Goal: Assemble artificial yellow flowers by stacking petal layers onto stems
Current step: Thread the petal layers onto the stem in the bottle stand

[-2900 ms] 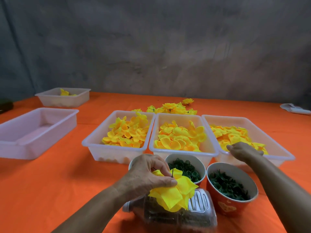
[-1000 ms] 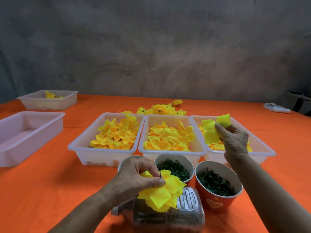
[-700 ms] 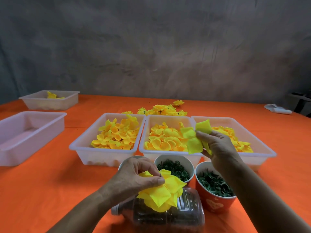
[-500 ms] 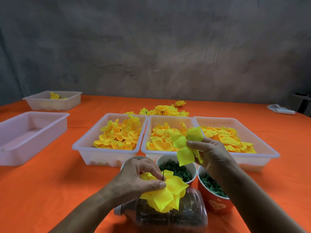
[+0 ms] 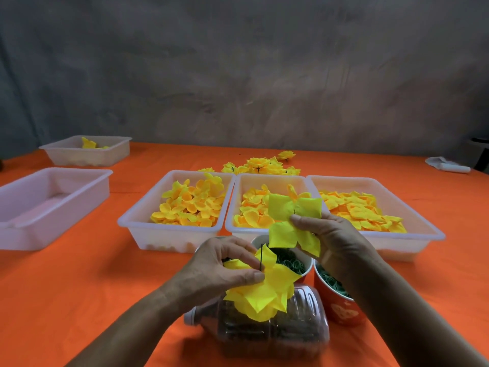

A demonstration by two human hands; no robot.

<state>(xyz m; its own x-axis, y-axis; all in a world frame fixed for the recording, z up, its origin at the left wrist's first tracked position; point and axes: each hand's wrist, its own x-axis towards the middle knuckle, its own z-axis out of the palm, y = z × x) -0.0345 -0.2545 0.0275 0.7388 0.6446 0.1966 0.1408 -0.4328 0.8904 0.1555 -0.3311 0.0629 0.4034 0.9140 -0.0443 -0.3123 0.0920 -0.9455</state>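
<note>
The petal layer [image 5: 292, 223] you lifted from the right tray [image 5: 412, 235] now hangs just at one o'clock of the stem [image 5: 261, 256], ready to thread. Your right hand [image 5: 334, 238] pinches it; your left hand [image 5: 225, 266] grips the half-built flower [image 5: 264, 292] above the desk [image 5: 66, 287].

Both forearms bare, reaching in from the bottom edge and converging at centre. Left hand [image 5: 225, 268] low, palm down, thumb and index pinched together, remaining fingers curled above. Right hand [image 5: 334, 238] higher and just beyond it, back toward camera, thumb tip pressed against fingers in a pinch. Hands close, not touching.
</note>
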